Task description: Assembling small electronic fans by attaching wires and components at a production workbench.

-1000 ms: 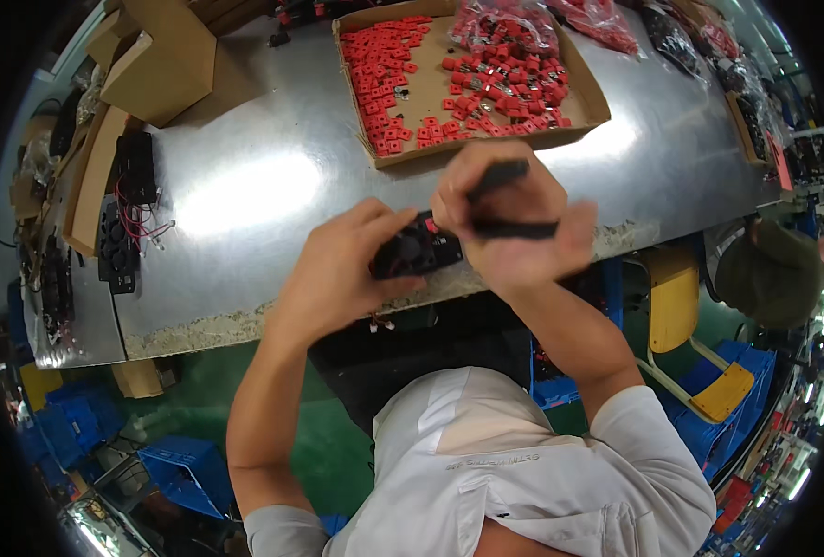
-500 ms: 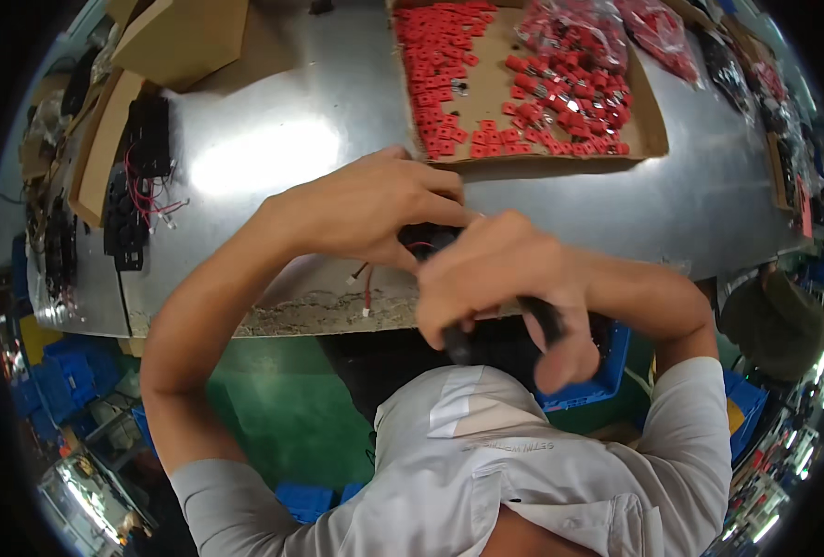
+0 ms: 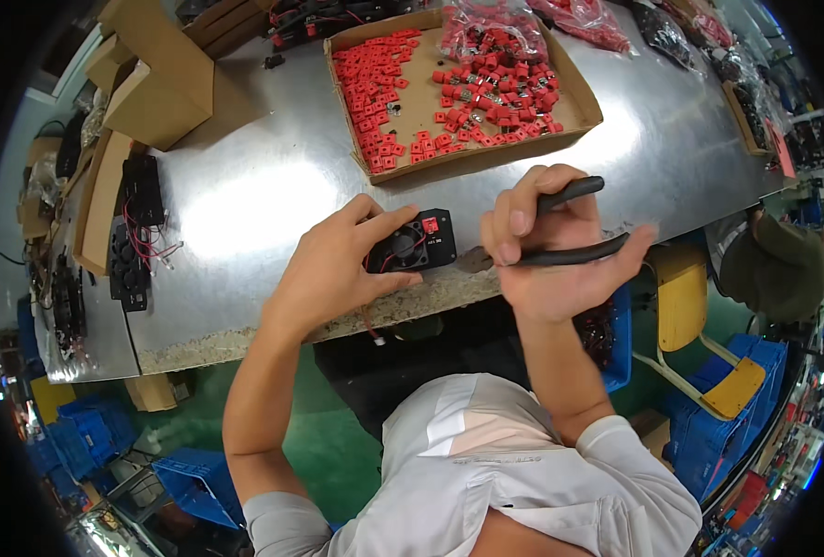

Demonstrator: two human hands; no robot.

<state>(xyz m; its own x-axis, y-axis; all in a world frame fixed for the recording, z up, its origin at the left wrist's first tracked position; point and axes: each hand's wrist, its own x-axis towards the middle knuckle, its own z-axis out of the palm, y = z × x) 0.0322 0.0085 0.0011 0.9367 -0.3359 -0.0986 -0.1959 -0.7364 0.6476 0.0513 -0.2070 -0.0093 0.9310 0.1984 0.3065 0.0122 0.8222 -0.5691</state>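
My left hand (image 3: 330, 267) grips a black panel (image 3: 443, 246) near the table's front edge, thumb and fingers around its left part. A small black fan (image 3: 406, 246) sits on that panel, and a red square piece (image 3: 431, 225) is seated at its upper right. Thin wires with a white plug (image 3: 379, 341) hang down below the hand over the edge. To the right, raised off the table, my right hand (image 3: 560, 278) holds black-handled pliers (image 3: 574, 252) with the handles spread. The jaws of the pliers are hidden behind the fingers.
A shallow cardboard tray (image 3: 486, 153) of red pieces, some loose and some bagged, lies beyond my hands. Cardboard boxes (image 3: 166, 102) and more fan panels (image 3: 132, 265) are at the left. A yellow chair (image 3: 681, 288) and blue crates (image 3: 727, 408) stand at the right.
My hands were close together over the panel, with the right hand blurred. Now the right hand has moved away right with the pliers, palm turned up, and the panel with its red piece shows.
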